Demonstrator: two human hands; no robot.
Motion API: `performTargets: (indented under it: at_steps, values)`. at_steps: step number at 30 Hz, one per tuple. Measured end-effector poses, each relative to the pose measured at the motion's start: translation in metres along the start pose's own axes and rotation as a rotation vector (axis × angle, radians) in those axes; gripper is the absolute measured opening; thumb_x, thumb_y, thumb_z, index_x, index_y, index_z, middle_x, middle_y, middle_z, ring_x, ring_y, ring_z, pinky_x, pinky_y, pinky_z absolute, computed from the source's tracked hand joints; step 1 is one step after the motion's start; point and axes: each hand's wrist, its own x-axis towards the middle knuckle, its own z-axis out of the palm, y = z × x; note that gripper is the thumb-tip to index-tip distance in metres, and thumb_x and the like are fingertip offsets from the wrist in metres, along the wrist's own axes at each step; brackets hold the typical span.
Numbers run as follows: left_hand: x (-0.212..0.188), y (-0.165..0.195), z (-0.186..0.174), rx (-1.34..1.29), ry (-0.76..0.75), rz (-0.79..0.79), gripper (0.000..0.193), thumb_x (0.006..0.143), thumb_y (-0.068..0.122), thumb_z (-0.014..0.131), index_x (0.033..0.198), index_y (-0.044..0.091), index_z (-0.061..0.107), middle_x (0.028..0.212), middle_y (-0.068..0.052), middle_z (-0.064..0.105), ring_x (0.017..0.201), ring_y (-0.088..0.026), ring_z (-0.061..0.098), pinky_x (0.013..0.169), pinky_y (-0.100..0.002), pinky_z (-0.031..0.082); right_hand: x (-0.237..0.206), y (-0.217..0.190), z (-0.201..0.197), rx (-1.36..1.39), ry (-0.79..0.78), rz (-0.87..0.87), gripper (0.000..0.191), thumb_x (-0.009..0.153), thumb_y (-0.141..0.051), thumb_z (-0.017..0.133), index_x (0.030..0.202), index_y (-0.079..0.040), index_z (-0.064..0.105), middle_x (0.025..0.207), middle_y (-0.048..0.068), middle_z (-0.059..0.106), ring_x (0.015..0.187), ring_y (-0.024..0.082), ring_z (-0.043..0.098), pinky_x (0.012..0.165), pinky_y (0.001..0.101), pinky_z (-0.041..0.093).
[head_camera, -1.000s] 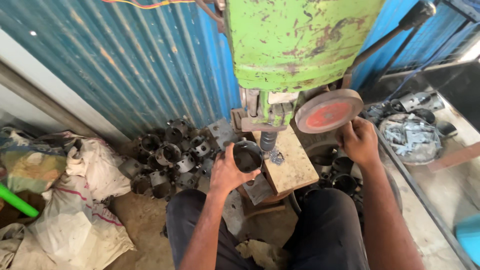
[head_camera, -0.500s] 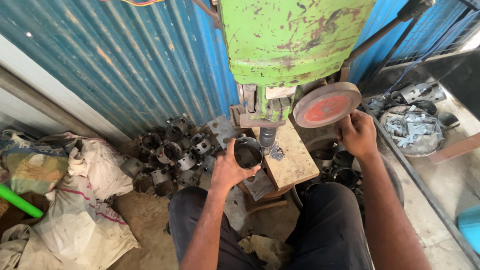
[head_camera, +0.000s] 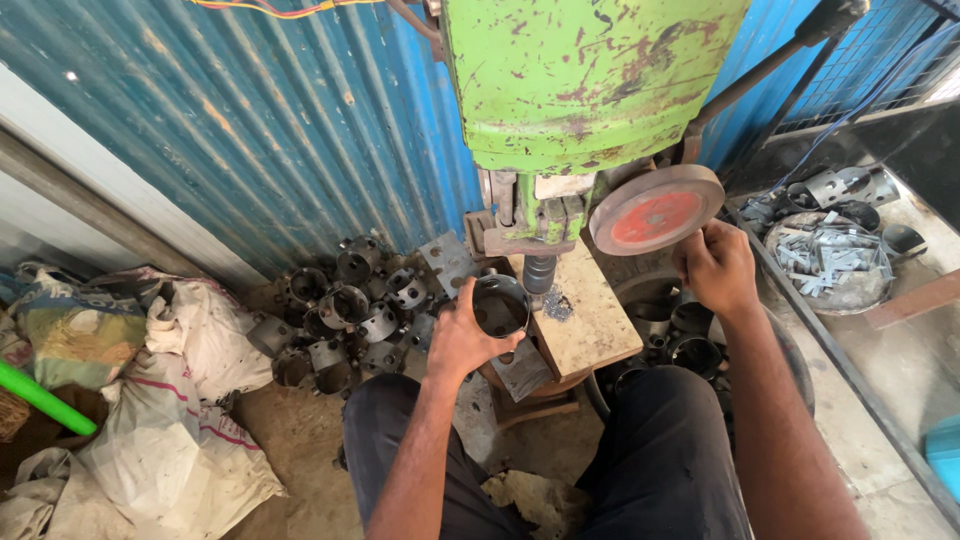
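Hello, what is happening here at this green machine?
A seated person works at a worn green machine. The left hand holds a dark metal ring against the wooden block, beside the machine's spindle. The right hand grips just below the round red wheel. A pile of similar metal rings lies on the ground by the blue corrugated wall.

The green press body is cut off by the top edge. The left hand covers the near side of the dark metal ring. The right hand's fingertips are hidden behind the red-faced wheel. The blue container at lower right is cropped.
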Motion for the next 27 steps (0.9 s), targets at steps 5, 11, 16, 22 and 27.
performTargets:
  at_steps: [5, 11, 16, 22, 27]
  values:
    - [0.001, -0.001, 0.0, -0.004, -0.02, -0.016, 0.126, 0.057, 0.06, 0.092, 0.157, 0.012, 0.032, 0.118, -0.032, 0.067, 0.111, -0.047, 0.066, 0.095, -0.053, 0.056, 0.0, 0.004, 0.001, 0.036, 0.004, 0.001, 0.049, 0.11, -0.026, 0.052, 0.069, -0.002, 0.06, 0.054, 0.003, 0.057, 0.046, 0.012, 0.055, 0.046, 0.0289, 0.042]
    - [0.0, 0.0, -0.001, -0.01, -0.013, -0.031, 0.126, 0.056, 0.059, 0.092, 0.157, 0.014, 0.032, 0.119, -0.032, 0.065, 0.112, -0.047, 0.066, 0.094, -0.054, 0.056, 0.001, 0.008, 0.003, 0.097, -0.001, 0.025, 0.047, 0.11, -0.025, 0.051, 0.071, -0.002, 0.061, 0.056, 0.003, 0.058, 0.047, 0.011, 0.054, 0.046, 0.0279, 0.042]
    - [0.001, 0.002, -0.003, 0.008, -0.029, -0.037, 0.129, 0.056, 0.058, 0.095, 0.158, 0.013, 0.029, 0.121, -0.034, 0.062, 0.113, -0.049, 0.063, 0.094, -0.054, 0.055, 0.002, -0.001, 0.003, 0.096, -0.014, 0.051, 0.047, 0.11, -0.025, 0.05, 0.07, -0.001, 0.06, 0.056, 0.003, 0.057, 0.046, 0.011, 0.054, 0.046, 0.028, 0.041]
    - [0.002, 0.004, -0.005, -0.026, -0.069, -0.055, 0.129, 0.056, 0.057, 0.093, 0.159, 0.012, 0.03, 0.122, -0.033, 0.065, 0.114, -0.046, 0.066, 0.097, -0.052, 0.057, 0.001, -0.004, 0.003, 0.086, 0.002, 0.058, 0.046, 0.111, -0.024, 0.05, 0.072, 0.0, 0.058, 0.057, 0.004, 0.057, 0.046, 0.012, 0.054, 0.045, 0.0282, 0.041]
    - [0.0, 0.011, -0.012, -0.004, -0.093, -0.084, 0.128, 0.057, 0.055, 0.094, 0.16, 0.013, 0.03, 0.123, -0.032, 0.065, 0.116, -0.046, 0.065, 0.098, -0.051, 0.055, 0.007, 0.003, 0.014, 0.248, -0.014, 0.073, 0.034, 0.109, -0.021, 0.049, 0.084, -0.002, 0.063, 0.062, 0.003, 0.058, 0.048, 0.01, 0.052, 0.044, 0.027, 0.039]
